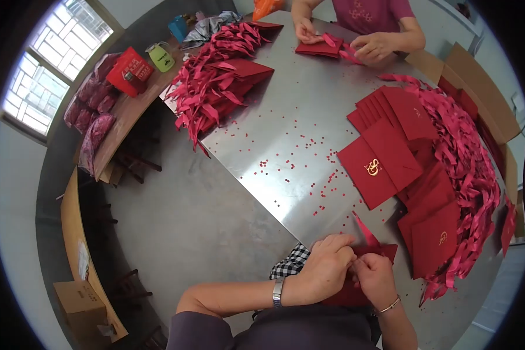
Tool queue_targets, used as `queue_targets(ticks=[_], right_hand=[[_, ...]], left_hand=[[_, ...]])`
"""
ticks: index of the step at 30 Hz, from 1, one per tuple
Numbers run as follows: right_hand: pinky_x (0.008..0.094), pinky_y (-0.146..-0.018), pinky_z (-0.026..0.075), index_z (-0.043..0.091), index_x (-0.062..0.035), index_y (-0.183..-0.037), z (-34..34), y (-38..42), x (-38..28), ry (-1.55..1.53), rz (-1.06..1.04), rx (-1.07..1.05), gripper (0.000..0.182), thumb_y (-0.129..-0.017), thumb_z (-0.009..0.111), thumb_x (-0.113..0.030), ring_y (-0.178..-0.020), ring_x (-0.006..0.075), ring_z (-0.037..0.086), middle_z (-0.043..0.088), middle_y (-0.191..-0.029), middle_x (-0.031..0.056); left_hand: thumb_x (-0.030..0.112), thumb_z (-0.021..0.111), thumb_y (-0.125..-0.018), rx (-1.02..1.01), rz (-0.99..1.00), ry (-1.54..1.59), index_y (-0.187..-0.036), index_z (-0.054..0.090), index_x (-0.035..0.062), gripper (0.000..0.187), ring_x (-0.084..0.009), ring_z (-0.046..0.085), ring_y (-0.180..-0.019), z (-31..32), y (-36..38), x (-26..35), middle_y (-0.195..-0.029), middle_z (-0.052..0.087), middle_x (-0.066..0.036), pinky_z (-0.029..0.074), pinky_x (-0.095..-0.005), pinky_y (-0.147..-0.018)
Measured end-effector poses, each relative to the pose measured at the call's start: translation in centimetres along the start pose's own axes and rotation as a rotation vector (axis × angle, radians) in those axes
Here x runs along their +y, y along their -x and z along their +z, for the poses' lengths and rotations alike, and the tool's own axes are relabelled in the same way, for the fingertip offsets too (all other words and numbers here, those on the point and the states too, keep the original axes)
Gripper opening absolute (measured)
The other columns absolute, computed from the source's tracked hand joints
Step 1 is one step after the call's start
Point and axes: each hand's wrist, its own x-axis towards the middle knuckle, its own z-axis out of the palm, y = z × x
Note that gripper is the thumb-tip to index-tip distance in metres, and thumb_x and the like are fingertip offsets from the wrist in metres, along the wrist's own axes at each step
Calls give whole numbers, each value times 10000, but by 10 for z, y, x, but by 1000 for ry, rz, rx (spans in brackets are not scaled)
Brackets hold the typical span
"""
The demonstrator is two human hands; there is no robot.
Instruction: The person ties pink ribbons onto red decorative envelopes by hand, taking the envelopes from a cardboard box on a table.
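Observation:
A red folded paper bag [385,251] lies at the table's near edge, right in front of my body. My left hand [326,268], with a metal watch on its wrist, is closed in a pinch above it. Close against it, my right hand [374,280], wearing a bracelet, is pinched too. From between the hands a pink-red ribbon [364,228] sticks up and away. Its lower part is hidden by my fingers, which seem to grip it. Red bags with gold print [379,163] are stacked to the right, their ribbons [461,157] spilling in a thick heap.
Across the metal table [256,122] a co-worker's hands [376,48] handle another red bag [319,48]. A pile of ribboned bags [216,81] lies at the far left edge. Small red paper dots [326,181] are scattered about. An open cardboard box [478,87] stands at right.

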Motion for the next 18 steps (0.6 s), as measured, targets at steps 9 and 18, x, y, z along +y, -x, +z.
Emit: queue_targets(ticks=[9,18], right_hand=[[461,-510,433,522,-40,-685,25,6,19,718,-554,354,173,-819,611,-103,-576,358,563,554,-630,146],[475,-532,461,569,-74,-736,18,0,16,440,-423,203,135,-843,614,-143,-613,372,600,594,-671,159]], left_hand=[[-49,598,-768,54,-66,108,-911,587,-33,145,-372,563,-995,17,17,-9,-1084,578,-198,475,-412,-847],[48,643,-827,-135,-245,209,-884,651,-10,82,-307,648,-914,-14,6,-6,-1099,621,-178,540,-362,-740]])
